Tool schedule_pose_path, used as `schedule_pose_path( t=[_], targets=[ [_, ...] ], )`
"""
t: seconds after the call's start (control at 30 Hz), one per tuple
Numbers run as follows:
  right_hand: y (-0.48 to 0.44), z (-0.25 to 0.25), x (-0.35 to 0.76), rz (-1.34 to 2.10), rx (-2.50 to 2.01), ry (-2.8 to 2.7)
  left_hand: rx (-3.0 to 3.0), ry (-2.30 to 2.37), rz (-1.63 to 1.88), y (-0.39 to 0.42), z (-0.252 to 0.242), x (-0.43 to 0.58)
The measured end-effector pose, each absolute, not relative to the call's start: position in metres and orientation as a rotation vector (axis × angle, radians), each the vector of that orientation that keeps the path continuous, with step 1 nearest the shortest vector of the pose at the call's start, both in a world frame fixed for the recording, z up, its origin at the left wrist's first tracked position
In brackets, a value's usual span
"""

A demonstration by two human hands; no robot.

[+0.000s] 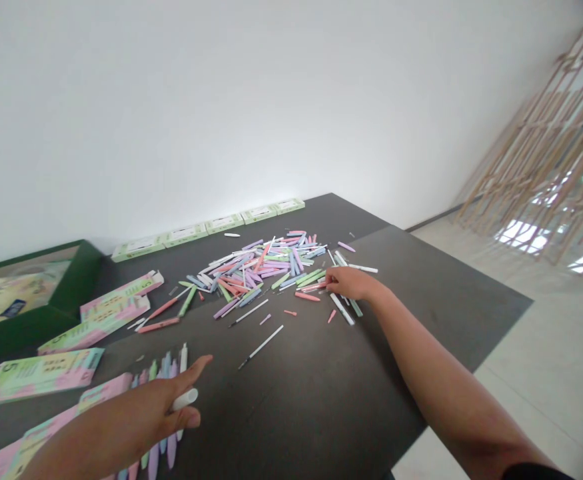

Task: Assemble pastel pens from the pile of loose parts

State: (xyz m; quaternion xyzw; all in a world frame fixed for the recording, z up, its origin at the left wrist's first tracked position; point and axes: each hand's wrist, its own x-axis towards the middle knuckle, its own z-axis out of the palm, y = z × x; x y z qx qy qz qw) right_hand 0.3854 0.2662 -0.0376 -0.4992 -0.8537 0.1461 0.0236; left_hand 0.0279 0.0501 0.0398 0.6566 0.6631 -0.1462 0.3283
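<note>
A heap of pastel pens and pen parts (266, 267) in pink, green, purple, blue and white lies on the dark table (321, 393). My right hand (348, 281) reaches far out to the heap's right edge, fingers closed on a pink pen there. My left hand (171, 403) is near the table's front left, its thumb stretched out and its fingers curled round a white pen piece (185, 399). Just under that hand lies a row of several assembled pens (164, 373), side by side. A thin white refill (261, 347) lies alone between the hands.
Pink-and-green flat packages (41, 377) lie at the left, more of them (116, 303) further back. A dark green box (66, 287) stands at the far left. Several light green boxes (206, 227) line the wall. The table's right edge drops to a tiled floor; a wooden lattice (556, 153) stands beyond.
</note>
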Motion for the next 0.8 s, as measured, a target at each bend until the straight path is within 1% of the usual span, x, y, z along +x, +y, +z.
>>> schedule_pose_path(
  t=[0.23,0.37,0.53,0.67,0.8],
  targets=[
    [0.256,-0.045,0.361,0.393,-1.612,-2.737,1.704,1.740,-0.382,0.048,0.040,0.029],
    [0.256,-0.047,0.356,0.347,-1.671,-2.701,1.711,1.750,-0.388,0.047,0.040,0.030],
    [0.259,-0.043,0.363,0.328,-1.616,-2.606,1.720,1.760,-0.393,0.044,0.049,0.038],
    [0.263,-0.041,0.370,0.422,-1.492,-2.456,1.715,1.753,-0.448,0.044,0.058,0.045],
    [0.263,-0.043,0.371,0.543,-1.403,-2.372,1.725,1.763,-0.417,0.044,0.060,0.047]
  ],
)
